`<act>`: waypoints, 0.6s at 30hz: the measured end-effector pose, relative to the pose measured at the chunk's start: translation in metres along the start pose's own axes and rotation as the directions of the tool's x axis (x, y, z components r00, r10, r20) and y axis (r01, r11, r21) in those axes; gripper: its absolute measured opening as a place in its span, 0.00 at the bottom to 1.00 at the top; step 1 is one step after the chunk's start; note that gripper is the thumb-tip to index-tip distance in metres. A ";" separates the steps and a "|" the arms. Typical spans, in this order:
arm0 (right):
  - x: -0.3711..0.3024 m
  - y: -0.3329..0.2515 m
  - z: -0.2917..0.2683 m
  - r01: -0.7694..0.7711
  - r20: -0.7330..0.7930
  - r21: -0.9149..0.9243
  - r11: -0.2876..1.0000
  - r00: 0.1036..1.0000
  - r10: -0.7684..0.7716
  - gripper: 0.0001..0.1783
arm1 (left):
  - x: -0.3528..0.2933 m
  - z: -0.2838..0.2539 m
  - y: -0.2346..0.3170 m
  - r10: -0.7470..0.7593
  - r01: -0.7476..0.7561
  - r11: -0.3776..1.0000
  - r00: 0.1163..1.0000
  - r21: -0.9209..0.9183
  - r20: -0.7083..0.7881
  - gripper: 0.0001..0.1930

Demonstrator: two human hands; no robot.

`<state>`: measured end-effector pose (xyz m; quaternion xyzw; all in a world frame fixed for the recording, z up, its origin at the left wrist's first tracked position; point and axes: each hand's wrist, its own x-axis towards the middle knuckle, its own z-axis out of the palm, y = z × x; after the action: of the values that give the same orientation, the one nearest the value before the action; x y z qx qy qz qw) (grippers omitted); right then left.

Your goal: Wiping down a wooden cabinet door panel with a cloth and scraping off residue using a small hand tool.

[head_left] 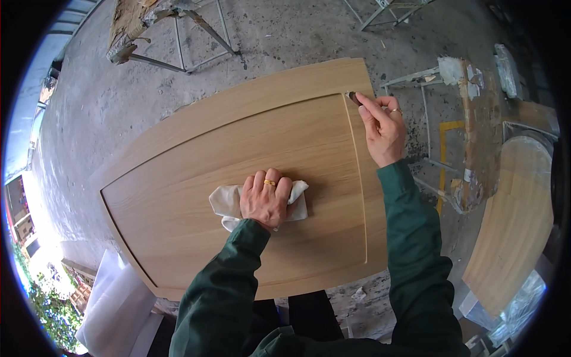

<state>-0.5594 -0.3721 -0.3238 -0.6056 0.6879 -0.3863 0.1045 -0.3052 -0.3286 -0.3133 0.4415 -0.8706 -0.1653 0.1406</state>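
A large wood-grain door panel [285, 143] with a rectangular groove lies flat in front of me. My left hand [264, 199] is closed over a crumpled white cloth [226, 201] and presses it on the panel's middle. At the far right corner of the groove, my right hand [383, 128] pinches a small dark piece with a pale tip [353, 97]. Its tip meets the groove's corner; its exact kind is too small to make out. The groove's right side looks pale, while its far and left sides look dark.
A worn stand with a padded top [480, 131] stands close by on the right. Beyond it leans another wood panel [514, 208]. A second padded stand [134, 30] is at the far left, on the stained concrete floor [285, 35]. Rolled clear wrap [116, 303] lies at the near left.
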 end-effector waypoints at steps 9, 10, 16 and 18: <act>-0.004 -0.001 0.007 0.029 -0.002 -0.094 0.995 1.000 -0.029 0.11 | -0.003 0.000 -0.003 -0.008 0.008 1.000 1.000 0.012 0.020 0.12; -0.004 -0.001 0.008 0.028 0.000 -0.093 0.995 1.000 -0.028 0.11 | -0.003 0.000 -0.003 -0.010 0.010 1.000 1.000 0.013 0.022 0.12; -0.005 -0.003 0.009 0.009 -0.002 -0.118 0.993 1.000 -0.009 0.12 | -0.004 0.003 -0.004 0.005 -0.005 1.000 1.000 0.001 -0.010 0.13; -0.005 -0.001 0.010 -0.007 -0.023 -0.138 0.990 1.000 0.004 0.12 | -0.003 0.003 -0.004 0.016 -0.016 1.000 1.000 -0.004 -0.019 0.13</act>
<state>-0.5513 -0.3711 -0.3311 -0.6051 0.7157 -0.3443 0.0554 -0.3023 -0.3279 -0.3182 0.4356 -0.8725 -0.1619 0.1509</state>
